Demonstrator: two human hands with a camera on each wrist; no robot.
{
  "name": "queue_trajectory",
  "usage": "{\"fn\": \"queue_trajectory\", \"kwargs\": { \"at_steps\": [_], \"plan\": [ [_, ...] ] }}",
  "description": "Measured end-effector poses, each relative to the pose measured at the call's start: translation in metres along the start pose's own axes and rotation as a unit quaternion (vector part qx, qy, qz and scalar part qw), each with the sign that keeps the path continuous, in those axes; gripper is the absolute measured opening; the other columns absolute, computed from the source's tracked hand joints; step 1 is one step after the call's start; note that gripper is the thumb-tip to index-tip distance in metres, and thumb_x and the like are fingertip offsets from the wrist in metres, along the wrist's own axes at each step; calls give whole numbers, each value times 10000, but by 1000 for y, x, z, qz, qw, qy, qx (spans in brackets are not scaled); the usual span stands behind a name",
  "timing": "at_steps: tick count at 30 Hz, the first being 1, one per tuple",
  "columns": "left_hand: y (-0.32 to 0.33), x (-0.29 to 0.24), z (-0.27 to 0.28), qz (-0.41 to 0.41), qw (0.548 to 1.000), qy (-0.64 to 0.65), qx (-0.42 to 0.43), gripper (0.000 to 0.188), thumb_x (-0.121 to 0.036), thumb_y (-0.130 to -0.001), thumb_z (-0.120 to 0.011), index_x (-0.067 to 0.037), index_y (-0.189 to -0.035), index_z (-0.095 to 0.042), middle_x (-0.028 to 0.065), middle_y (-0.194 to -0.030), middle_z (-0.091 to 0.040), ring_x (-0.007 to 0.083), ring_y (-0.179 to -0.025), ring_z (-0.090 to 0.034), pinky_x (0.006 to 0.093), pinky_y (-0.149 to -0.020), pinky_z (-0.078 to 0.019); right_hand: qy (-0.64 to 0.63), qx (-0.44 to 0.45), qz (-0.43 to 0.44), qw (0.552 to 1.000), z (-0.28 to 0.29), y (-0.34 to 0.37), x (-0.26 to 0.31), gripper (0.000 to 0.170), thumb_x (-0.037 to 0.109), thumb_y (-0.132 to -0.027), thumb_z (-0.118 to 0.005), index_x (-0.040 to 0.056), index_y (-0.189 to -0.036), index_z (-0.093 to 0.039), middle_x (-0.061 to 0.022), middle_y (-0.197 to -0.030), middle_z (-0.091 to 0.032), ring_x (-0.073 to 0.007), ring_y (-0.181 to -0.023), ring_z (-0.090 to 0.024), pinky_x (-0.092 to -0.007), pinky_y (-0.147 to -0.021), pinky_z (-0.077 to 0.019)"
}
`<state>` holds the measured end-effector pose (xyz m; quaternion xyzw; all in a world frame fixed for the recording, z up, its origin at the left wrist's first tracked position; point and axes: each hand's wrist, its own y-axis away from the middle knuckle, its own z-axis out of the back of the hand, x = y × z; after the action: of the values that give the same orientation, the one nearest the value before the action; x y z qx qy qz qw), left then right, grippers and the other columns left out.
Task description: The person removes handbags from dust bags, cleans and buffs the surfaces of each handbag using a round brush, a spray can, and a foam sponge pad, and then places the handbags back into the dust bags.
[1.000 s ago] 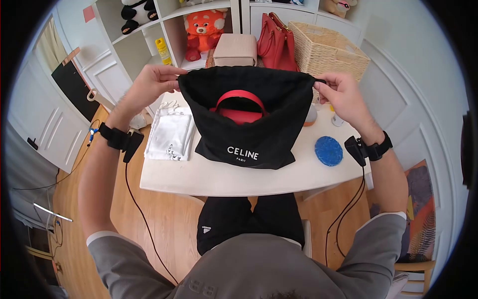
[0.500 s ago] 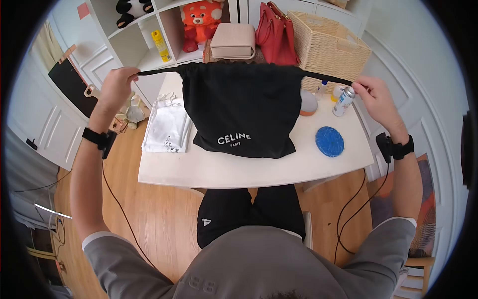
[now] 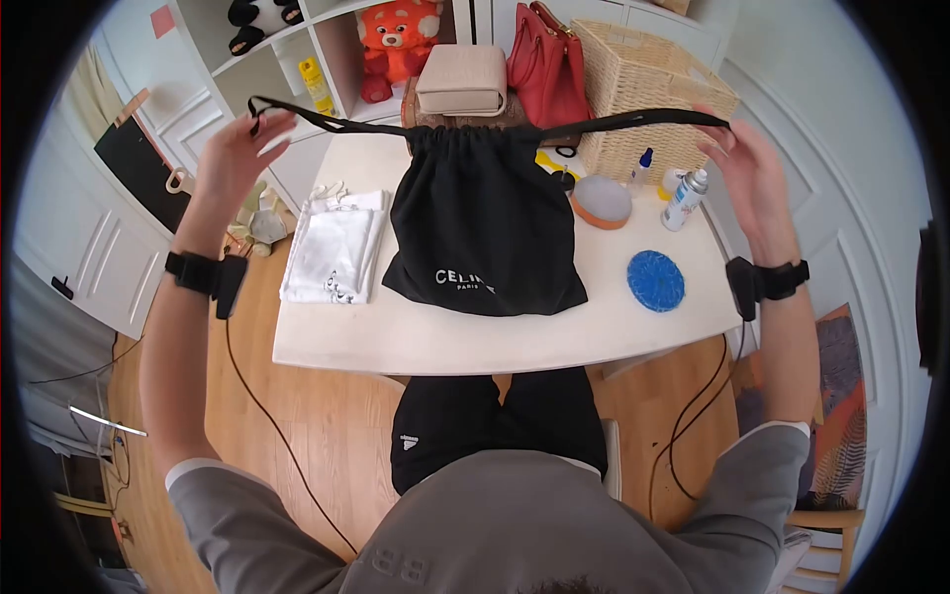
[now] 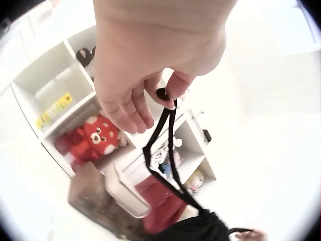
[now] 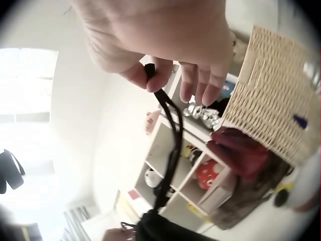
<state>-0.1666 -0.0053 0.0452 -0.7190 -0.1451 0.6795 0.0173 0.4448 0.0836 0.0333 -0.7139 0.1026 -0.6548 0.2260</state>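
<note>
A black drawstring dust bag point(image 3: 485, 218) with white CELINE lettering stands on the white table point(image 3: 416, 346), its mouth gathered into pleats. Whatever lies inside is hidden. At the left, my left hand point(image 3: 234, 158) pinches the end of one cord loop point(image 4: 172, 155) between thumb and finger. My right hand point(image 3: 750, 168) does the same with the opposite loop point(image 5: 175, 140), raised above the table's right side. Both loops stretch outward from the neck. In both wrist views the other fingers hang loosely bent beside the cord.
Folded white cloth point(image 3: 334, 247) lies left of the bag. On the right are a blue disc point(image 3: 655, 281), a grey-and-orange round item point(image 3: 602, 202) and a spray can point(image 3: 685, 200). A wicker basket point(image 3: 643, 99), red handbag point(image 3: 549, 69) and beige box point(image 3: 462, 79) stand behind.
My hands went from the bag's open rim out to the cords and pulled them apart. The mouth has drawn together and narrowed, hiding the red handle that showed inside.
</note>
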Motion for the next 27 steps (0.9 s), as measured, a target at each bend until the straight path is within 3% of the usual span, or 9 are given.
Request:
{"fn": "queue_trajectory", "kwargs": {
  "at_steps": [5, 7, 8, 9, 11, 12, 16, 18, 27],
  "plan": [
    [-6, -30, -81, -71, 957, 281, -3, 182, -134, -1014, -449, -24, -888, -524, 231, -1050, -676, 368, -1112, -651, 511, -1227, -399, -304, 126, 1, 944, -64, -18, 21, 332, 210, -1091, -512, 103, -777, -527, -184, -1159, -747, -367, -1272, -644, -507, -1124, -454],
    [-34, -20, -62, -69, 885, 345, 306, 199, -159, -1019, -419, -19, -905, -503, 191, -975, -621, 363, -1071, -575, 517, -1278, -308, -280, 162, 14, 946, -69, -21, 19, 347, 227, -1102, -521, 108, -776, -515, -136, -1043, -729, -307, -1109, -676, -449, -1011, -497],
    [-6, -36, -106, -85, 952, 287, 58, 189, -165, -1045, -410, -23, -965, -505, 71, -808, -510, 242, -831, -522, 417, -1075, -486, -257, 197, 22, 946, -71, -22, 17, 364, 245, -1112, -529, 113, -774, -504, -87, -928, -712, -248, -945, -708, -391, -898, -539],
    [-11, -36, -99, -86, 952, 286, 59, 189, -165, -1045, -410, -23, -965, -505, 71, -808, -510, 242, -831, -522, 417, -1075, -486, -258, 197, 23, 946, -73, -22, 19, 364, 245, -1112, -529, 113, -774, -504, -87, -928, -712, -248, -945, -708, -391, -898, -539],
    [-14, -41, -94, -53, 907, 216, 357, 177, -174, -1076, -420, -32, -1013, -506, -17, -729, -402, 130, -664, -406, 288, -729, -452, -78, 292, -60, 951, -80, -18, 22, 388, 286, -1125, -549, 117, -782, -491, 30, -725, -517, -90, -630, -494, -262, -624, -425],
    [-8, -33, -94, -65, 961, 151, 224, 172, -198, -1125, -431, -68, -1035, -498, -67, -703, -300, 67, -590, -266, 259, -590, -277, -2, 238, -52, 970, -89, -7, 18, 396, 302, -1126, -565, 112, -786, -495, 83, -691, -342, -35, -595, -268, -233, -538, -248],
    [-14, -11, -57, -11, 992, 11, 124, 165, -237, -1168, -427, -136, -1042, -460, -79, -702, -258, 59, -582, -260, 249, -626, -328, 131, 292, -118, 940, -59, -8, -23, 377, 289, -1119, -572, 91, -801, -532, 84, -683, -387, -29, -597, -313, -239, -536, -275],
    [-16, 5, -42, -13, 996, 33, 85, 172, -225, -1163, -437, -134, -1019, -459, -79, -691, -266, 62, -575, -268, 261, -634, -352, 240, 329, -13, 913, -49, -6, -38, 370, 253, -1110, -573, 66, -793, -533, 86, -683, -386, -32, -613, -318, -252, -541, -273],
    [-6, 39, 15, -26, 997, 51, -52, 123, -199, -1156, -445, -122, -1093, -517, -93, -670, -288, 66, -543, -296, 279, -672, -425, 230, 218, 44, 948, -17, 18, -21, 383, 201, -1095, -579, 48, -749, -523, 86, -664, -379, -36, -620, -327, -262, -548, -268]
  ]
}}
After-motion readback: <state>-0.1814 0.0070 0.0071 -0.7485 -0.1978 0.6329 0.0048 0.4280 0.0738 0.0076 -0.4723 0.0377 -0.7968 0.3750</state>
